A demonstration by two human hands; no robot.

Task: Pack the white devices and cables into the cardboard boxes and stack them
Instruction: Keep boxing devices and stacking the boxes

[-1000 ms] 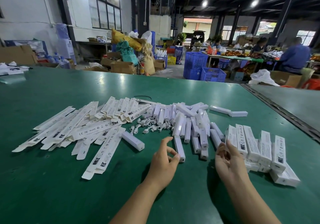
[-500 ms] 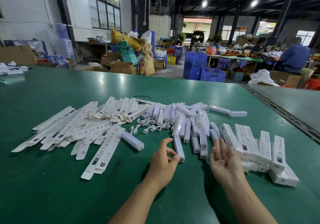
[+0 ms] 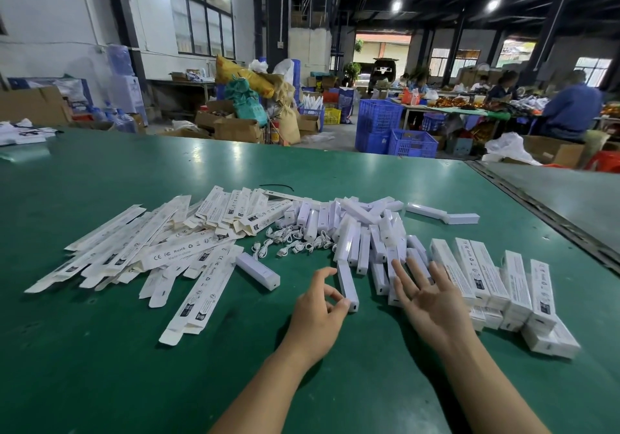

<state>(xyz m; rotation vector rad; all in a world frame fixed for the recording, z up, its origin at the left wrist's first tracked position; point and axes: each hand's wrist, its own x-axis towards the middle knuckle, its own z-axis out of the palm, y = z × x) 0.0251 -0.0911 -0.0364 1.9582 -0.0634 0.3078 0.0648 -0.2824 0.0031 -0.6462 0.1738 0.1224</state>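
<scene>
Left hand (image 3: 318,306): fingers loosely curled, holding nothing, thumb tip just beside the near end of one white device (image 3: 347,286), a slim rectangular stick lying lengthwise on the green table (image 3: 100,366). Right hand (image 3: 432,299): fingers spread wide, straight, over the device heap (image 3: 362,228). Packed boxes (image 3: 513,286), printed white, stacked just right of it. Cables (image 3: 295,245) coiled mid-table. Flat unfolded cartons (image 3: 151,249) fanned out left.

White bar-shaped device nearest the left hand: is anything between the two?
Nothing visible. The left hand is right beside the white bar-shaped plastic device on the green table, thumb tip at its near end.
</scene>
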